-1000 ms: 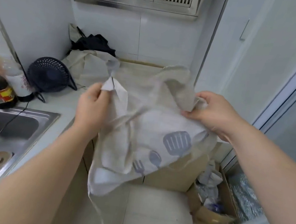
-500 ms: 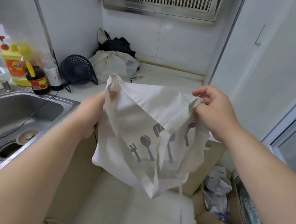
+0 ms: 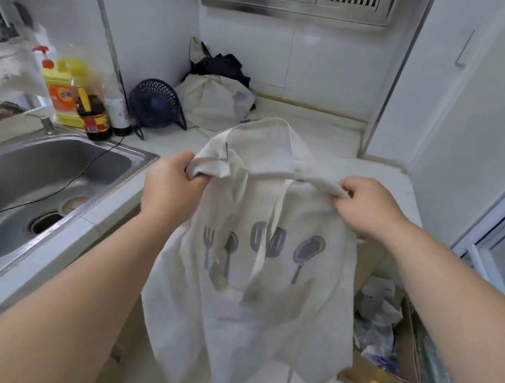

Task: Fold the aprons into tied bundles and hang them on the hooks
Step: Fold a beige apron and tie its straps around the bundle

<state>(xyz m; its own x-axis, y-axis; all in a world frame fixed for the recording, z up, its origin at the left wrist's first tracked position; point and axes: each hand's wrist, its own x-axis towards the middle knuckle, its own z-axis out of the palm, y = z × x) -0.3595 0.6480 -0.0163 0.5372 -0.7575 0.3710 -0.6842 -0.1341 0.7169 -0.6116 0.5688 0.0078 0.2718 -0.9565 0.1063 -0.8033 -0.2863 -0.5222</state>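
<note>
Above floor, apron (image 3: pixel 249 289), both hands gripping

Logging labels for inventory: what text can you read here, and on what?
No text reads clearly.
yellow pump bottle: orange label, lettering too blurred.
dark bottle: red and yellow label, too small to read.
apron: utensil pictures only, no words.

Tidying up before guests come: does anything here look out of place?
A black cord trails from the counter into the sink, odd for a cable. The apron shows what look like greyish smudges under its printed utensils.
</note>
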